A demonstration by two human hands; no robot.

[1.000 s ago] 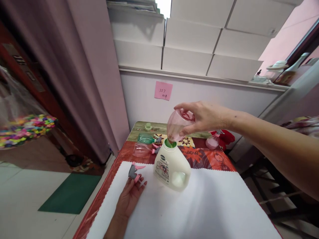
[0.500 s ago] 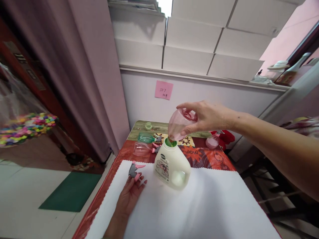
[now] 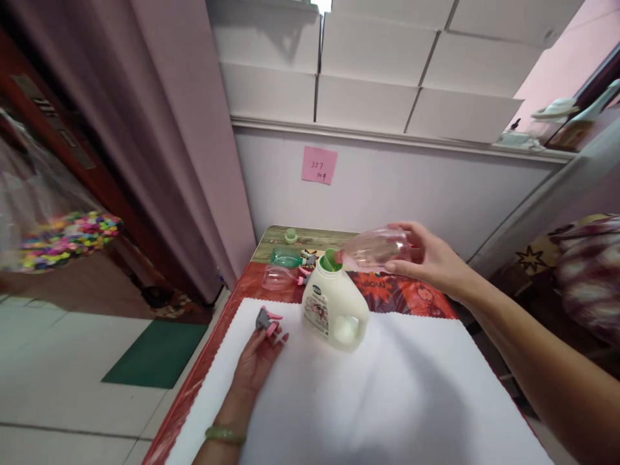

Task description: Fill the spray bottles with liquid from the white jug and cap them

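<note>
In my right hand [image 3: 429, 255] is a clear pink spray bottle [image 3: 372, 248], held nearly level by its base end. Its neck points left, right beside the green-lined mouth of a cream detergent jug [image 3: 334, 307]. Upright on the white mat, the jug carries a label on its left face. My left hand [image 3: 261, 352] holds a grey and pink spray nozzle [image 3: 266, 321] between its fingers, over the mat left of the jug. Behind lie a green spray bottle [image 3: 285, 258] and another pink spray bottle [image 3: 278, 277], both on their sides.
The white mat [image 3: 387, 400] covers the near part of a table with a red printed cloth [image 3: 416, 297]. A green cap [image 3: 290, 235] sits at the back left. A pink note [image 3: 319, 165] is stuck on the wall. Colourful pieces [image 3: 72, 239] hang in a clear bag at left.
My right hand has swung the pink bottle from steeply upside down to nearly level, its base moving right and down. The left hand keeps the nozzle. The view has tilted slightly downward.
</note>
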